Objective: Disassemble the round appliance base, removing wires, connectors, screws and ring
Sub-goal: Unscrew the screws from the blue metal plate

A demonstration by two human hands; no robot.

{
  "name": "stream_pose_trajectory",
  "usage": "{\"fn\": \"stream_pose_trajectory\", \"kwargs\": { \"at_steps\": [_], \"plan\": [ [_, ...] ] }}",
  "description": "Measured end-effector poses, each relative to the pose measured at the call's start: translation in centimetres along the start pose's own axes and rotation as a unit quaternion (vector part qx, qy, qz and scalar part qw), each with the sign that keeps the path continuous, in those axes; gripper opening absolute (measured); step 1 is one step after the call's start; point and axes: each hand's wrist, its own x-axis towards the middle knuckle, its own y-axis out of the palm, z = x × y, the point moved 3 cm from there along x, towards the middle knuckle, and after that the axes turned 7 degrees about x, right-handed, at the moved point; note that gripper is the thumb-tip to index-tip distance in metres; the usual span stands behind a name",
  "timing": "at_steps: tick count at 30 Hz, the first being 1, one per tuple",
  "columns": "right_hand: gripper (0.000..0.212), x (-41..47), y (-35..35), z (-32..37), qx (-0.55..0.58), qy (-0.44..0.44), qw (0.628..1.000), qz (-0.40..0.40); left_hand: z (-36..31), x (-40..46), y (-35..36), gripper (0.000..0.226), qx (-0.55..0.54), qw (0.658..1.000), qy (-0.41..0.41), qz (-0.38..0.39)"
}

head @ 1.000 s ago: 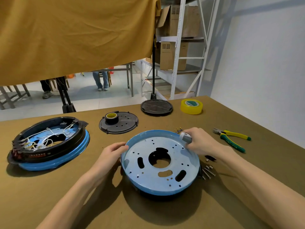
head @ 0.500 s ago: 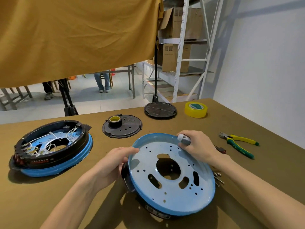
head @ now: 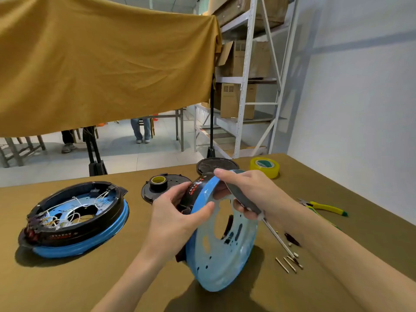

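Note:
A round appliance base [head: 221, 251] with a blue metal plate and a black ring behind it stands tilted on its edge on the table. My left hand [head: 177, 215] grips its upper left rim, thumb on the blue face. My right hand [head: 245, 190] curls over the top rim and also holds a grey-handled screwdriver [head: 249, 203], whose shaft points down to the right. Several loose screws [head: 289, 263] lie on the table by the shaft tip.
A second base [head: 74, 219] with white wires lies at the left. Behind are a black disc with a tape roll [head: 158, 182], another black disc [head: 216, 165], yellow tape [head: 265, 166]. Yellow-green pliers [head: 324, 207] lie at the right.
The base has been lifted from lying flat to standing steeply on its edge, turned by both hands. The camera view has tipped upward.

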Motion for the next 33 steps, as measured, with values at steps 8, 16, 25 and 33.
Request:
{"fn": "stream_pose_trajectory", "kwargs": {
  "at_steps": [8,16,25,33],
  "plan": [
    [0.030,-4.0,-2.1,-1.6,0.040,0.012,0.996,-0.074,-0.7,-2.7,3.1,0.075,-0.043,0.992,0.108,0.057],
    [0.033,-5.3,-7.5,-3.2,0.103,0.043,0.993,-0.039,-1.0,-3.9,5.9,0.049,-0.026,0.985,0.152,0.075],
    [0.029,-4.3,-9.0,-4.0,0.109,0.010,0.994,-0.023,-0.8,-3.9,7.5,0.050,0.011,0.981,0.187,0.046],
    [0.029,-3.7,-8.8,-3.7,0.120,0.017,0.991,-0.062,-1.8,-3.8,7.0,0.048,0.027,0.978,0.206,0.029]
  ]
}}
